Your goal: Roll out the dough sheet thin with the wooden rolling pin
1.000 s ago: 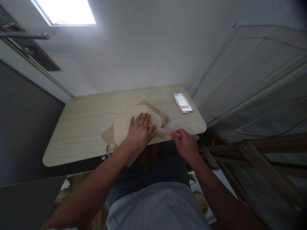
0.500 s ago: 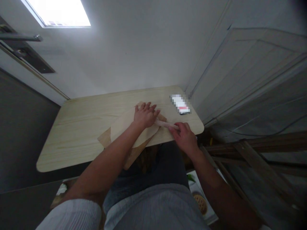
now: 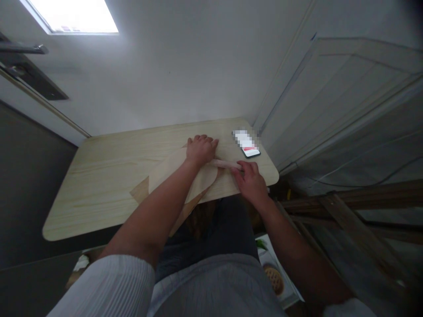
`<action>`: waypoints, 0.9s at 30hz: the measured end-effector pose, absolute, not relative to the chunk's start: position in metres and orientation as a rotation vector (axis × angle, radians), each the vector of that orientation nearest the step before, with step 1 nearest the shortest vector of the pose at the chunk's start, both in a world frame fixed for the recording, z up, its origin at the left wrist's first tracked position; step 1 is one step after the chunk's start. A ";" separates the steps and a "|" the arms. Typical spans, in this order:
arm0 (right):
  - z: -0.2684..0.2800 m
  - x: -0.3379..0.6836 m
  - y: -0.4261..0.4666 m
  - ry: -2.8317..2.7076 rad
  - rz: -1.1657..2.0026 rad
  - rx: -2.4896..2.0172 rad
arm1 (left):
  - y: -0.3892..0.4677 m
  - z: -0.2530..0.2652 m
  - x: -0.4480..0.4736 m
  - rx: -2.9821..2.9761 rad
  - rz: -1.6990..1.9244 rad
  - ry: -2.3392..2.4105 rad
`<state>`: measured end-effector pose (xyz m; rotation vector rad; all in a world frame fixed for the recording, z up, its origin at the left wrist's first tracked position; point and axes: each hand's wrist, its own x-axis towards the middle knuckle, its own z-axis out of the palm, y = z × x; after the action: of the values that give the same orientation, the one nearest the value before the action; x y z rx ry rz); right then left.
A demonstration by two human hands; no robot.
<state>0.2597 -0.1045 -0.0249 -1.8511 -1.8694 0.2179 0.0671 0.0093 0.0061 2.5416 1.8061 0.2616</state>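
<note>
A pale, flat, paddle-shaped piece with a straight whitish handle lies slantwise on the table, its handle to the right. Beneath it is a brown paper sheet, whose corners stick out at the left and hang over the front edge. My left hand presses palm down on the piece near the handle's base, fingers laid toward the far side, tips bent. At the handle's right end, my right hand grips it between thumb and fingers.
The pale wooden table has rounded corners and stands against a white door with a metal handle. A lit phone lies at the table's right end. Below right are wooden beams and a white tray with a round lattice-patterned item.
My left hand has drawn its fingers closer together and bent them; they were spread before. My right hand still holds the handle, which lies nearer to level. The view has shifted slightly.
</note>
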 end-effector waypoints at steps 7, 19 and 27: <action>-0.029 0.260 -0.105 -1.879 0.185 -1.839 | 0.014 0.002 0.069 2.496 0.310 1.841; -0.026 0.252 -0.141 -1.919 0.212 -1.848 | -0.010 -0.006 0.055 2.586 0.428 1.648; -0.025 0.261 -0.126 -1.958 0.267 -1.827 | -0.007 -0.002 0.055 2.556 0.418 1.640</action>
<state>0.2610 -0.1259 -0.0252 -1.8275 -1.9581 0.2674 0.0546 -0.0071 -0.0017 2.5562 1.6397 0.4179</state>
